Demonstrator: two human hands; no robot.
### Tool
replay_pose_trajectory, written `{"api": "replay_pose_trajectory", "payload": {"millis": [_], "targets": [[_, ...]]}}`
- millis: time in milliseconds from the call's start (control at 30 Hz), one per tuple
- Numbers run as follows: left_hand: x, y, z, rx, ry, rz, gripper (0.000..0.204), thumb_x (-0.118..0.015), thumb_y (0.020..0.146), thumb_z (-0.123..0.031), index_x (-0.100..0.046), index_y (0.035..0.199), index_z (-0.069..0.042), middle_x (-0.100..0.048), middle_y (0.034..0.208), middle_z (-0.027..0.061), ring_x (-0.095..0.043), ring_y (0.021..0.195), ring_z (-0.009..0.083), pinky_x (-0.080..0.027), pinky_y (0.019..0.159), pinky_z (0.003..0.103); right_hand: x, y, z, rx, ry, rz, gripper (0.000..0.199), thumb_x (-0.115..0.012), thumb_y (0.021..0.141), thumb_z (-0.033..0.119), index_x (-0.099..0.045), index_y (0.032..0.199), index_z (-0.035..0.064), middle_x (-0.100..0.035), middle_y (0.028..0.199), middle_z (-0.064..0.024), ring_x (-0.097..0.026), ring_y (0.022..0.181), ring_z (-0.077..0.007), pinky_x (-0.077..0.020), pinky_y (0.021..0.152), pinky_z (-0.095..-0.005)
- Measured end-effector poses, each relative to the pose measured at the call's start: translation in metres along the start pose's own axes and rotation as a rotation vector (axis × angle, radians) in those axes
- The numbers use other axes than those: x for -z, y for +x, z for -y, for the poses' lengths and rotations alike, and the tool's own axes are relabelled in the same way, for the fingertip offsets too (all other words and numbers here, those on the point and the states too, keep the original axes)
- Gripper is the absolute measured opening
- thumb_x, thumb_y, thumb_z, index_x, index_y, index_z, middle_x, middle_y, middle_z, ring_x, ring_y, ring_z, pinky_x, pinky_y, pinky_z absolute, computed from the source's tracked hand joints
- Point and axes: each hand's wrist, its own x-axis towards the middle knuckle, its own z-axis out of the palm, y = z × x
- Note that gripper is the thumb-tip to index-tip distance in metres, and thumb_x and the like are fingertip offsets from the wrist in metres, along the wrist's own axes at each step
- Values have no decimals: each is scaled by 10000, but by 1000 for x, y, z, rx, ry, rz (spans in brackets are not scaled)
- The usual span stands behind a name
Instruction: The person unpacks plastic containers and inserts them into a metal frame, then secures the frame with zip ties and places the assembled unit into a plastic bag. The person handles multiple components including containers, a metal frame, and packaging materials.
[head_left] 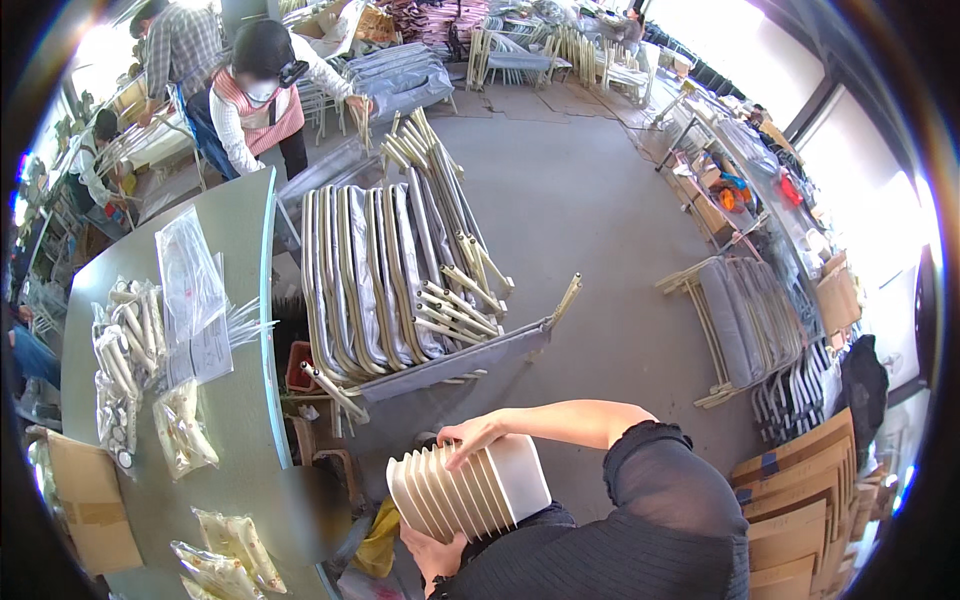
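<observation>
Held in front of my body is a stack of nested cream plastic bins (518,478), tilted on its side with its several rims fanned toward the left. My right hand (474,436) reaches over the top, its fingers pressed on the rims. From below, my left hand (434,552) grips the lower rims near the left end. Both hands are closed on the stack. My dark sleeve and body hide its lower right part.
Left of me a green table (240,400) carries bagged parts (185,428) and clear plastic sheets (190,270). Ahead stand folded grey-padded metal frames (370,270). Flattened cardboard boxes (800,500) lean at the right. A masked person (265,105) works beyond the table.
</observation>
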Motion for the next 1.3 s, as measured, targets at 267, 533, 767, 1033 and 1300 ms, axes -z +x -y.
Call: {"api": "replay_pose_trajectory", "payload": {"millis": [267,533,767,1033,1300], "targets": [[-15,-2,48,63,-206,115,1077,-855,503,-285,-266,1349,28,-403,1297,237,-441,1194,364,-377,1001,434,3,21,-5,-98,187,50,935,-598,740,699,-322,1392,89,-450,1322,-180,-429,1235,-281,-339,1012,-430],[-30,-7,74,26,-427,107,795,-812,649,-297,-433,1270,23,-581,1151,191,-591,1066,287,-478,883,381,-11,27,5,-76,116,134,959,-606,733,685,-313,1403,65,-453,1321,-185,-444,1227,-287,-349,1014,-410],[-14,7,68,-20,-483,175,838,-807,678,-277,-338,1312,5,-514,1210,184,-556,1082,301,-451,923,388,-7,21,13,-23,2,94,988,-598,713,712,-315,1396,57,-491,1280,-206,-486,1188,-314,-383,975,-412],[47,84,-2,191,-255,55,895,-792,717,-342,-268,1373,-30,-461,1255,228,-497,1120,359,-398,978,399,-28,31,64,-68,-346,94,1002,-635,625,713,-439,1315,14,-547,1238,-196,-557,1123,-335,-445,937,-437],[56,92,6,149,95,179,629,-747,725,-346,-510,1219,-37,-389,1248,249,-485,1106,393,-398,976,410,-51,-2,89,41,-559,-151,930,-655,619,687,-488,1227,3,-560,1127,-212,-589,998,-361,-491,850,-434]]}}
